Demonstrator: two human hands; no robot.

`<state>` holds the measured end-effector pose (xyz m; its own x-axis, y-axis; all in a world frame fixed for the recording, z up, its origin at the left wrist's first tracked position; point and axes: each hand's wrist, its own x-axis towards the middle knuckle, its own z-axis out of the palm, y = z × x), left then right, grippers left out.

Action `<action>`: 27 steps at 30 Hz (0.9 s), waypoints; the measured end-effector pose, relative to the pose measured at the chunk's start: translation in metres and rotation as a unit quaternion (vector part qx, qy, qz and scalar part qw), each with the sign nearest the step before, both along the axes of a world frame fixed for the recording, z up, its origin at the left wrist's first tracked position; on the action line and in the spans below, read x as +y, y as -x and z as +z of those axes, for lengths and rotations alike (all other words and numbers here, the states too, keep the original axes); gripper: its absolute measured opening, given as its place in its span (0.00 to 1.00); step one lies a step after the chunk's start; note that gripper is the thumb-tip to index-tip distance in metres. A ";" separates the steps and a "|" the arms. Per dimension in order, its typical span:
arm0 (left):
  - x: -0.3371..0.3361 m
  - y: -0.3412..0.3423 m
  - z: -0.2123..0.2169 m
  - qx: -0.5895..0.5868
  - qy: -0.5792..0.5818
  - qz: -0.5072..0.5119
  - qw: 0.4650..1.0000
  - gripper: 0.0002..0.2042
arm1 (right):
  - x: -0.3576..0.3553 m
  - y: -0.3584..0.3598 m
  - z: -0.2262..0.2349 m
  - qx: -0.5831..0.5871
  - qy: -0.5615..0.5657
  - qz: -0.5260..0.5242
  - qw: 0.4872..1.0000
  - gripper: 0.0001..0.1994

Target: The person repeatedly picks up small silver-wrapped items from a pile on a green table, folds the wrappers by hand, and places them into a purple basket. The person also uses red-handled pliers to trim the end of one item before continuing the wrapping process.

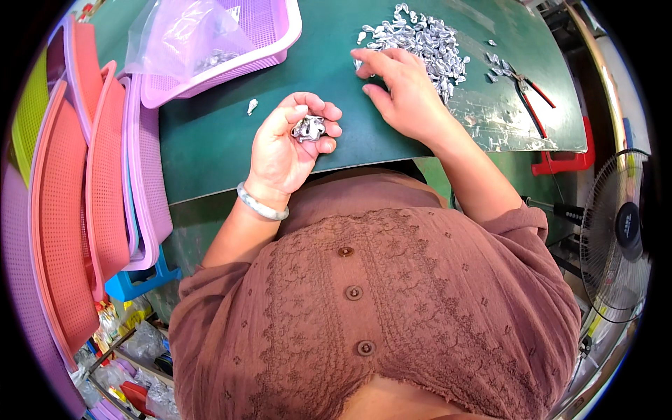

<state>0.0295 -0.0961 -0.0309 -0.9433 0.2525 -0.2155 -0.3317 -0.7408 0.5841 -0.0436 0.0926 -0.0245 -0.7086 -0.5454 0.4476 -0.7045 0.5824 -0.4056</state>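
Note:
My left hand [281, 147] is palm up, its fingers curled around several small silver metal pieces [308, 129]. They are shiny and rounded, but their exact kind is too small to tell. Over the near left side of a heap of similar teardrop-shaped silver pieces [442, 57] reaches my right hand [409, 94], palm down. Its thumb stands apart from the fingers, and the fingertips are by a piece at the heap's edge; nothing shows gripped. One loose silver piece [252, 106] lies on the table left of my left hand.
On the green table [210, 161], a purple basket [290, 35] holds a clear plastic bag [185, 42] and silver pieces. Red-handled pliers [523, 87] lie right of the heap. Stacked pink baskets [63, 217] crowd the left side; a fan [616, 224] stands at right.

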 end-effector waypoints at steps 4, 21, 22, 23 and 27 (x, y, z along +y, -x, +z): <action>-0.001 0.001 -0.003 -0.016 0.027 0.002 1.000 0.07 | -0.001 0.000 0.007 -0.012 -0.002 0.017 1.000 0.21; 0.004 0.001 -0.001 -0.018 0.087 0.005 0.996 0.06 | -0.008 0.013 0.001 0.017 -0.018 0.058 0.998 0.18; 0.004 0.001 0.000 -0.017 0.088 0.006 0.996 0.06 | -0.009 0.011 0.003 0.017 -0.012 0.060 0.998 0.19; 0.004 0.000 0.000 -0.018 0.087 0.007 0.996 0.06 | -0.011 0.010 0.004 0.017 -0.006 0.062 0.998 0.20; 0.004 0.000 -0.001 -0.013 0.084 0.013 0.996 0.06 | -0.023 0.001 0.003 0.003 -0.016 0.055 0.998 0.22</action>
<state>0.0292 -0.0917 -0.0324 -0.9422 0.1866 -0.2782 -0.3313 -0.6411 0.6922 -0.0444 0.0700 -0.0216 -0.6403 -0.6342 0.4333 -0.7679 0.5135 -0.3830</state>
